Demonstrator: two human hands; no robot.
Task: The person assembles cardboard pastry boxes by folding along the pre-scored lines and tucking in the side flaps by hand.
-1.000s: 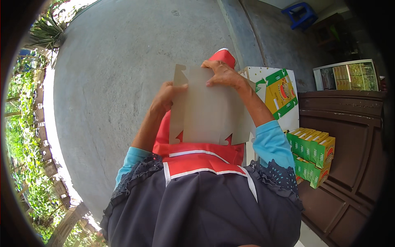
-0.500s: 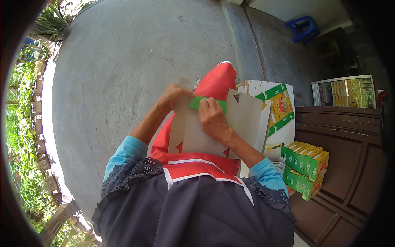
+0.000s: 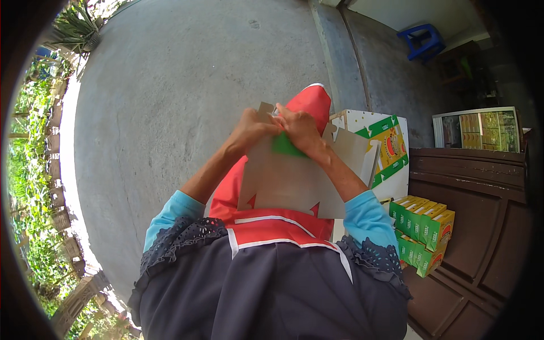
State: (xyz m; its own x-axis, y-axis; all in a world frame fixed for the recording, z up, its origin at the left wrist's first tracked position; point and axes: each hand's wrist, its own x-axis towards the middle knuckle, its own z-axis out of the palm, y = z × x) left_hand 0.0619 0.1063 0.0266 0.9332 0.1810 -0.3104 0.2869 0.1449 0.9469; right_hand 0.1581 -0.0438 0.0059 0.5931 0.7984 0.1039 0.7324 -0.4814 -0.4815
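Note:
An opened-out cardboard box blank (image 3: 283, 184), plain grey-brown inside with notched edges, lies across my lap over the red apron (image 3: 314, 105). Along its far edge, a green flap (image 3: 286, 146) is folded inward. My left hand (image 3: 256, 126) grips the far left corner, fingers bent around the board. Close against it, my right hand (image 3: 300, 133) pinches the same far edge beside the green flap. The fingertips of both hands nearly meet there, and partly hide the fold.
On the right, a white table (image 3: 396, 180) bears a flat green-and-yellow box blank (image 3: 388, 148). Several folded green-and-yellow boxes (image 3: 422, 224) are stacked beside a brown wooden door (image 3: 459, 192). Farther off stand a glass-fronted cabinet (image 3: 476, 129) and a blue plastic stool (image 3: 422, 42).
My right hand has moved from the middle of the green flap up to the far edge, next to my left hand. My left hand has shifted slightly right, toward it.

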